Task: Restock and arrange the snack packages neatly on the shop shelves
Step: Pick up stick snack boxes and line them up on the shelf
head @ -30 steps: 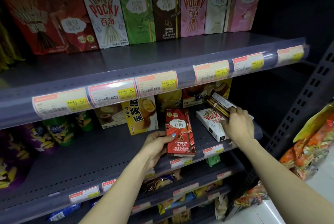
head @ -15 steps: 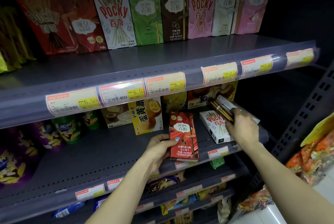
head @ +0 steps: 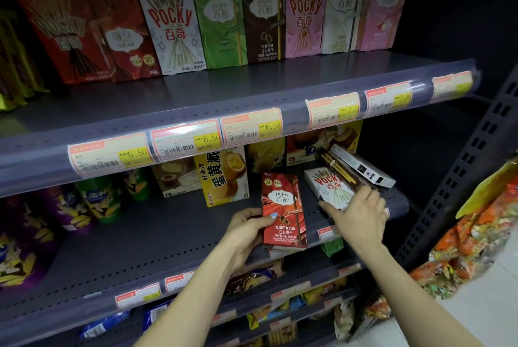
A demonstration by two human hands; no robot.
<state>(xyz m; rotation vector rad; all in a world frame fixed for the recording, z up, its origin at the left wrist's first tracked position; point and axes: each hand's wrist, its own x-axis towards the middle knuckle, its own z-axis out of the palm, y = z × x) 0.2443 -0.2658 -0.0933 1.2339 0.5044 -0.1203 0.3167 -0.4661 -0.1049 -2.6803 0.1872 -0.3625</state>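
Head view: the left hand (head: 246,230) grips a red Pejoy box (head: 283,210) by its left edge, thumb across the front, standing it upright near the front lip of the middle shelf (head: 157,237). At two o'clock from it, the right hand (head: 360,215) lies with fingers spread fairly straight over a white Pocky box (head: 326,184) (lying flat), beside a dark box (head: 340,168) and a white carton (head: 364,167) leaning further back.
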